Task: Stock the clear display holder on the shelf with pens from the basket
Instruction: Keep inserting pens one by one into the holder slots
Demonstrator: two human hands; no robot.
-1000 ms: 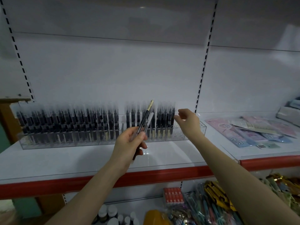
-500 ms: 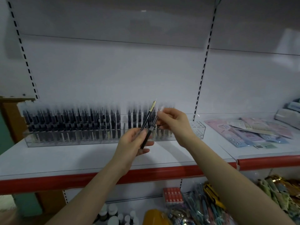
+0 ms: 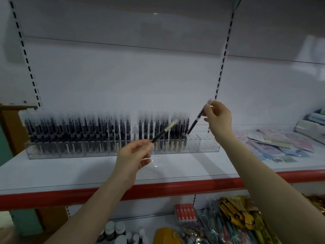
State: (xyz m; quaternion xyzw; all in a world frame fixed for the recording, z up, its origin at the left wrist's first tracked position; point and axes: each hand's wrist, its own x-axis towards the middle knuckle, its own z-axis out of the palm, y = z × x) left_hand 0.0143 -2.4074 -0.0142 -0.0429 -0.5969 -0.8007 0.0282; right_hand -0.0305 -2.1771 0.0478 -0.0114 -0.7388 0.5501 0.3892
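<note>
- The right hand [image 3: 218, 118] is pinching a dark pen [image 3: 195, 121] near its clear-capped top between thumb and fingertips. The pen is slanting down to the left, with its lower tip arriving at the holder's top, just beside the last of the standing pens [image 3: 88, 131].
- The left hand [image 3: 133, 157] is gripping a spare pen [image 3: 163, 132] by its lower end. Its pale end is pointing up and right in front of the stocked rows, apart from the holder.
- The clear display holder [image 3: 207, 145] is sitting along the back of the shelf [image 3: 70, 173]. Upright pens are filling most of its length, leaving a narrow gap mid-row and bare holes at the right end.
- The step in hand looks like seating the slanted pen in the first free hole on the right.
- The next move is probably calling for tipping the pen upright over that hole, lowering it straight and letting go, then passing the spare pen across.
- The basket is not showing in this view.
</note>
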